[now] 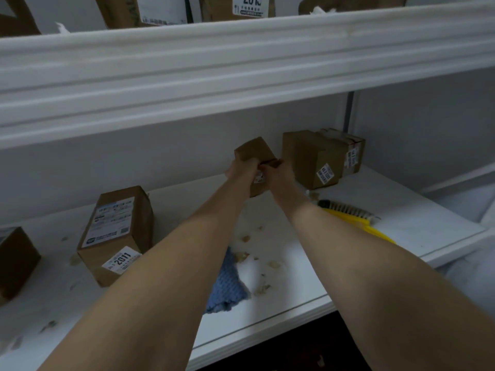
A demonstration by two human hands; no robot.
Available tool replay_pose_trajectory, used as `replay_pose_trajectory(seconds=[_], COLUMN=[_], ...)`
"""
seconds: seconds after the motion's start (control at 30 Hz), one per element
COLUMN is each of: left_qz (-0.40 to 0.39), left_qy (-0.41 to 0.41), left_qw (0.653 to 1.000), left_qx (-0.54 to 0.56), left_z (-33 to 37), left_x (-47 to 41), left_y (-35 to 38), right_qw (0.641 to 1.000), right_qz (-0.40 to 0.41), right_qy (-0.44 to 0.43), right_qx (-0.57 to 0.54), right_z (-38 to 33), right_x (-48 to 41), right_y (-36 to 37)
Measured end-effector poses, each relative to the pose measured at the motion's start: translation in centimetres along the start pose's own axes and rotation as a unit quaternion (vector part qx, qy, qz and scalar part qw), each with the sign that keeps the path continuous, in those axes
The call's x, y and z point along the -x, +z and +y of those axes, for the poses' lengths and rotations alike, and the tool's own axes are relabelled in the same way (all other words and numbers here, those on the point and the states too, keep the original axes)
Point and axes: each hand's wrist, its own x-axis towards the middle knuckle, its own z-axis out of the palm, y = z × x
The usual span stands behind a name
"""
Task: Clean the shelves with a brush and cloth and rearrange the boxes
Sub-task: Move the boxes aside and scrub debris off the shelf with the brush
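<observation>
A small cardboard box (254, 151) sits tilted at the back of the white shelf (401, 226). My left hand (242, 171) grips its left side and my right hand (278, 174) grips its right side. To its right, a larger labelled box (316, 159) stands near the back wall. A yellow brush (351, 216) lies on the shelf under my right forearm. Partly hidden under my left forearm is a blue cloth (227, 287), near the shelf's front edge. Another box labelled 2011 (115, 234) stands at the left.
Paper scraps and dirt (262, 263) are scattered over the shelf between my arms. A further box (16, 258) is cut off at the far left. The shelf above (241, 62) carries several labelled boxes. A grey side wall (428, 129) closes the shelf at the right.
</observation>
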Motion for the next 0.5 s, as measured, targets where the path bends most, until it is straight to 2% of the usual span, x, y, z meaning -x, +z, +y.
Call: replay_pose_trajectory(seconds=[0.1,0.23,0.5], left_qz=[-0.018,-0.039,-0.083], left_qy=[-0.006,-0.006,-0.007], left_qw=[0.999,0.997,0.994], left_qx=[0.033,0.064,0.074], left_z=[-0.2,-0.5,-0.8], left_x=[-0.2,-0.7,-1.2], left_y=[1.9,4.0,6.3], right_qw=[0.999,0.996,0.996], right_qz=[0.024,0.031,0.021], right_qy=[-0.004,0.051,0.057], right_qx=[0.023,0.07,0.063], right_z=[0.6,1.3,2.5], right_x=[-1.2,-2.8,-4.6], right_y=[-1.7,-3.1,-4.7])
